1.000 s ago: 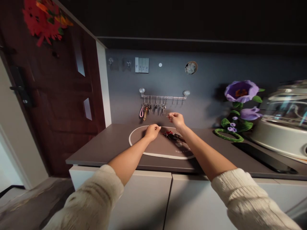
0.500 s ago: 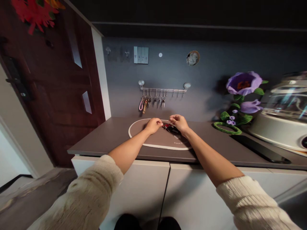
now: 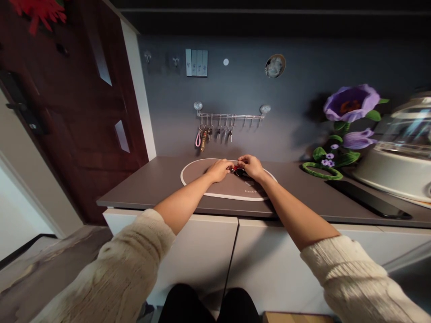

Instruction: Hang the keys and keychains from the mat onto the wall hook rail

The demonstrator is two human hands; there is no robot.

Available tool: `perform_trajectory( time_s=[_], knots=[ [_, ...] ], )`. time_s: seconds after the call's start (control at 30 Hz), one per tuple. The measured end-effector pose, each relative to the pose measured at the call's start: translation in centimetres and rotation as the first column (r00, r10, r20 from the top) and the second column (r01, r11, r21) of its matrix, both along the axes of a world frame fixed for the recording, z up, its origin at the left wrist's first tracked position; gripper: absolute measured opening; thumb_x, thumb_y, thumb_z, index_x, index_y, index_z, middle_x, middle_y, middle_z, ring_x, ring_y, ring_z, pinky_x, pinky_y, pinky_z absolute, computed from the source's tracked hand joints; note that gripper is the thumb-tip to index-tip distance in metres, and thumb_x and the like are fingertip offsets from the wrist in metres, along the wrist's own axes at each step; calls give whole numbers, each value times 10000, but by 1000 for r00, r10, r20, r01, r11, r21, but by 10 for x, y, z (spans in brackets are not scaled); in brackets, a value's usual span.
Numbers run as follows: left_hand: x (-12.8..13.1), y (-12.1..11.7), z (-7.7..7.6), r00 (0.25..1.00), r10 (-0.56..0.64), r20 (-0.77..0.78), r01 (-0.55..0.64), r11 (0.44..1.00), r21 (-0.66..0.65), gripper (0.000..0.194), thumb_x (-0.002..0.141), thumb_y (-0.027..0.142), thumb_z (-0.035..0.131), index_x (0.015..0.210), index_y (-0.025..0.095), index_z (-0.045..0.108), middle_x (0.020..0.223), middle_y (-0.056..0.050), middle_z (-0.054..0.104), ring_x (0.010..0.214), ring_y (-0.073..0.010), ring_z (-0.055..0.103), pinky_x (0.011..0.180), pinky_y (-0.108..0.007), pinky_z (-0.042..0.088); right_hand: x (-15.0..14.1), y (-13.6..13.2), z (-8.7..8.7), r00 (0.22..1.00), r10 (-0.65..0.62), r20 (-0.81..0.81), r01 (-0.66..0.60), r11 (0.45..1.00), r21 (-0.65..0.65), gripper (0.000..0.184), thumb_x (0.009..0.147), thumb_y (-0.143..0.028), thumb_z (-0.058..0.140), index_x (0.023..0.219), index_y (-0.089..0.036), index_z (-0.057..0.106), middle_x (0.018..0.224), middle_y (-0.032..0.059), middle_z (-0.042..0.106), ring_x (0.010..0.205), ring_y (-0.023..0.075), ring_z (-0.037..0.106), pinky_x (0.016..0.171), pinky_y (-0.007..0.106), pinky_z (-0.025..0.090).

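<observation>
Both hands are at work over the mat point(image 3: 222, 189) on the surface point(image 3: 158, 179), close together with a narrow gap between them. The bunch point(image 3: 239, 172), judged to be keys from its shiny, red and black parts, lies in that gap, on or just above the mat. The left hand point(image 3: 220, 170) has its fingertips drawn together at the bunch's near-left end, apparently touching it; whether it grips cannot be determined. The right hand point(image 3: 252, 168) is curled at the other end, thumb and fingers bent inward; whether it is clasping anything cannot be told. The step in hand is judged to be two-handed handling of the bunch, at the fingertips. The next move calls for a precise pinch on one small part, the other hand steadying the rest. Beyond the hands, several hanging keys point(image 3: 218, 133) occupy the left part of the rack point(image 3: 232, 116); hooks on its right carry nothing visible. Obscured: the palms, the bunch's right end behind the right hand, and part of the mat's lettering. The bunch's separate pieces are too small to count.
</observation>
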State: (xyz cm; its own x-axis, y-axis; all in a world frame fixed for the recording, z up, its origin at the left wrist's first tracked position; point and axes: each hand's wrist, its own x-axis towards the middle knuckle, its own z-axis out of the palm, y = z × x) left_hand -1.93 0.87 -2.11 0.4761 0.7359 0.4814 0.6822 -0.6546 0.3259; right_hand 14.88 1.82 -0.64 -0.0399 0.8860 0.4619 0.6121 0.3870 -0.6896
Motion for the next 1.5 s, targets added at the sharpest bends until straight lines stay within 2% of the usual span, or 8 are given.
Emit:
perform_trajectory(
  time_s=[0.27,0.5,0.73,0.97,1.13,1.27,1.5],
  knots=[
    [1,-10,8,996,45,-80,-42,998,49,156,764,151,533,893,209,598,932,-37,559,906,-169,503,825,-272,379,0,-1,0,1000,12,13,-12,1000,-19,96,723,-148,557,797,-156,617,746,28,666,666,106,588,672,217,432],
    [-1,-11,8,996,61,-63,-54,993,104,48,757,168,557,766,197,593,846,-35,543,837,-175,496,745,-269,374,-2,-8,4,994,-32,100,31,999,10,59,719,-172,574,738,-161,629,722,21,662,629,99,557,622,199,397],
    [-2,-8,8,998,55,-16,-53,995,87,79,766,154,535,765,195,602,845,-28,531,843,-155,480,763,-254,365,-3,-10,5,995,-18,102,20,1000,-21,63,724,-151,551,738,-158,611,711,16,651,635,97,555,617,193,385],
    [-2,-5,10,993,62,100,-72,993,97,99,773,124,491,769,176,575,835,-33,536,781,-144,481,737,-258,369,-4,-13,7,992,-24,125,28,999,-28,70,733,-166,539,738,-155,608,719,20,650,632,97,544,600,190,374],
    [-1,-5,11,964,89,250,-112,991,79,110,766,111,469,753,177,556,812,-27,554,775,-141,481,737,-256,368,-2,-14,8,986,-39,160,41,999,-10,87,728,-174,538,756,-148,617,732,17,653,627,92,535,607,189,376],
    [0,0,10,911,76,405,-102,994,42,107,755,115,463,732,176,548,753,-8,564,733,-132,483,712,-247,368,-1,-11,6,986,-37,163,39,999,-11,107,730,-186,535,780,-145,620,753,25,655,643,98,541,619,197,380],
    [2,3,12,772,83,631,-30,995,-94,72,742,112,470,701,161,505,616,32,510,588,-89,469,588,-205,359,-2,-12,7,985,-30,168,30,1000,1,114,732,-195,526,768,-143,621,744,31,658,646,101,543,618,200,378]
  ],
)
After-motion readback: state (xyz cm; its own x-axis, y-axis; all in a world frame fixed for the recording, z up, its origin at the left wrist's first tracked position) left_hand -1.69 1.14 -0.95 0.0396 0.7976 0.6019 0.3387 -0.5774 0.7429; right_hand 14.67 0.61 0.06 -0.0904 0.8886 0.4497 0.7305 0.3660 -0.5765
